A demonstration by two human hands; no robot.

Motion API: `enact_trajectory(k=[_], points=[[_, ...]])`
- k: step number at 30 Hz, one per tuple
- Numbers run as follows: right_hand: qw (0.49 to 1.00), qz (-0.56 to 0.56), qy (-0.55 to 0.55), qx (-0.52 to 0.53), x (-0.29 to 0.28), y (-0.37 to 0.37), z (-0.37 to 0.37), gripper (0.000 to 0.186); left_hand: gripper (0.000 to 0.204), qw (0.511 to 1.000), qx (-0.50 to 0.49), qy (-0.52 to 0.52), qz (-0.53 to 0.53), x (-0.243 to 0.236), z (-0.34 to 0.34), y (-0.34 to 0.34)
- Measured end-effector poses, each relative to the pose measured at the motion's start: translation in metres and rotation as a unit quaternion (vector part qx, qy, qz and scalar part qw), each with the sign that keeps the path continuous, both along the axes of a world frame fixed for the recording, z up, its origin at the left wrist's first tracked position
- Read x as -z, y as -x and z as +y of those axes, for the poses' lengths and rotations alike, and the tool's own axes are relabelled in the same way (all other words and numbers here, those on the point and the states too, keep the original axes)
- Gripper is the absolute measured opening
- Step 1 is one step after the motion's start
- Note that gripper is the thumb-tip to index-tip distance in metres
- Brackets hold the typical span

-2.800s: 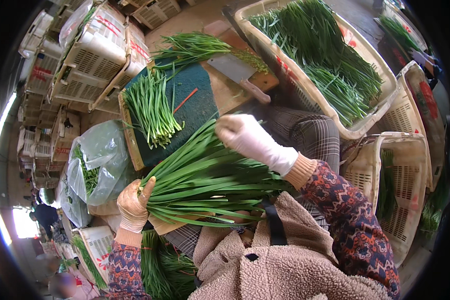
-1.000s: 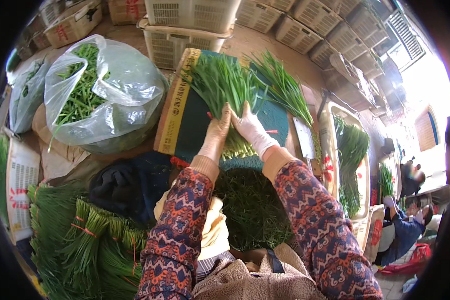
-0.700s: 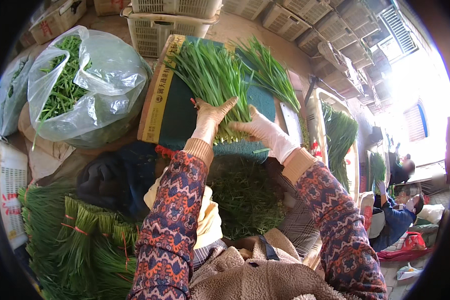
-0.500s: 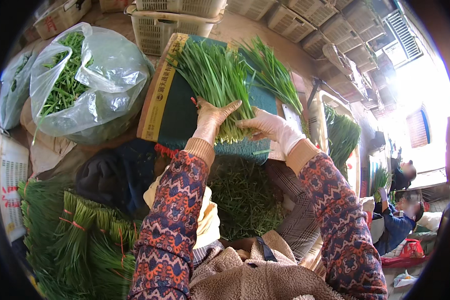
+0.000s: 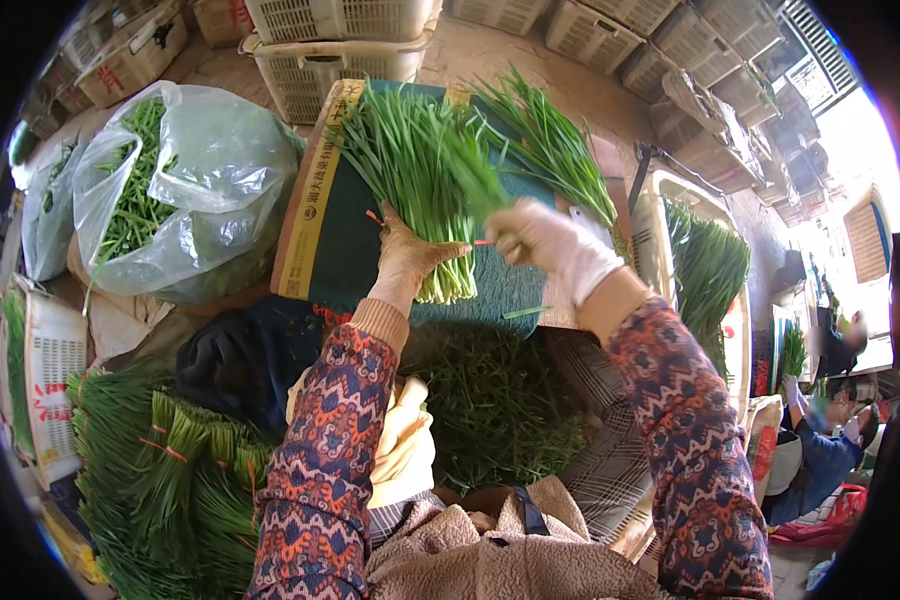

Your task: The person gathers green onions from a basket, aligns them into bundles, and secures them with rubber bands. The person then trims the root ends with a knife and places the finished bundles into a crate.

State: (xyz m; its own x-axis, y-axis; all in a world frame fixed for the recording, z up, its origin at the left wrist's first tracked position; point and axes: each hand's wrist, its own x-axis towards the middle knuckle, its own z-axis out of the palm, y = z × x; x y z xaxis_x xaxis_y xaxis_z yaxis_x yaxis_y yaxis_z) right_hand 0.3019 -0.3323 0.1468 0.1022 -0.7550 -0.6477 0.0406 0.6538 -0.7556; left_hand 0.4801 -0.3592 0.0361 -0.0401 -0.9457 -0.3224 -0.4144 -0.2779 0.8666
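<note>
A thick bunch of garlic chives [image 5: 420, 150] lies on the green-covered board [image 5: 520, 265], pale cut ends towards me. My gloved left hand [image 5: 408, 258] is wrapped round its lower part, thumb across the stems. A thin red tie [image 5: 483, 242] shows at the bunch's right side, and another bit of red stands out at its left. Closed and slightly blurred, my gloved right hand [image 5: 550, 245] is at the tie's right end. Some leaves just above this hand are smeared by motion. A smaller loose pile of chives [image 5: 550, 145] lies farther right on the board.
Left stands a clear plastic bag [image 5: 220, 190] of greens; below it lie tied chive bundles [image 5: 170, 450]. A crate [image 5: 660, 250] with chives is at the right. Cut leaves [image 5: 500, 410] lie below the board. Stacked crates [image 5: 335, 75] stand behind; another person [image 5: 815, 455] works far right.
My right hand has closed and drawn away to the right of the stems, with a red tie now showing beside it. Leaves near it have moved. My left hand still holds the bunch.
</note>
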Motion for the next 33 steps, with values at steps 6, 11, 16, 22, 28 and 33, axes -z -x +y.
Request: enact_trajectory(k=[6,11,16,22,28,33], points=[[0.812,0.459,0.353,-0.073,0.034,0.123,0.0,0.047,0.142,0.999,0.0,0.007,0.033,0.002,0.007,0.012],[0.758,0.623,0.175,-0.076,0.115,0.132,0.06,0.076,0.144,0.996,-0.011,0.039,0.078,0.014,0.004,0.004],[0.555,0.782,0.26,-0.114,0.094,0.081,0.065,0.075,0.143,0.996,-0.027,0.035,0.076,0.0,0.007,-0.002],[0.62,0.647,0.436,-0.086,0.144,0.046,0.013,0.018,0.146,0.997,-0.021,0.014,0.072,-0.003,0.003,0.009],[0.804,0.441,0.321,-0.235,0.084,0.036,0.015,0.012,0.136,0.984,-0.037,-0.029,0.17,0.009,0.0,-0.021],[0.929,0.216,0.283,-0.104,0.078,0.03,0.01,0.017,0.076,0.922,-0.127,-0.048,0.364,0.021,0.001,-0.033]])
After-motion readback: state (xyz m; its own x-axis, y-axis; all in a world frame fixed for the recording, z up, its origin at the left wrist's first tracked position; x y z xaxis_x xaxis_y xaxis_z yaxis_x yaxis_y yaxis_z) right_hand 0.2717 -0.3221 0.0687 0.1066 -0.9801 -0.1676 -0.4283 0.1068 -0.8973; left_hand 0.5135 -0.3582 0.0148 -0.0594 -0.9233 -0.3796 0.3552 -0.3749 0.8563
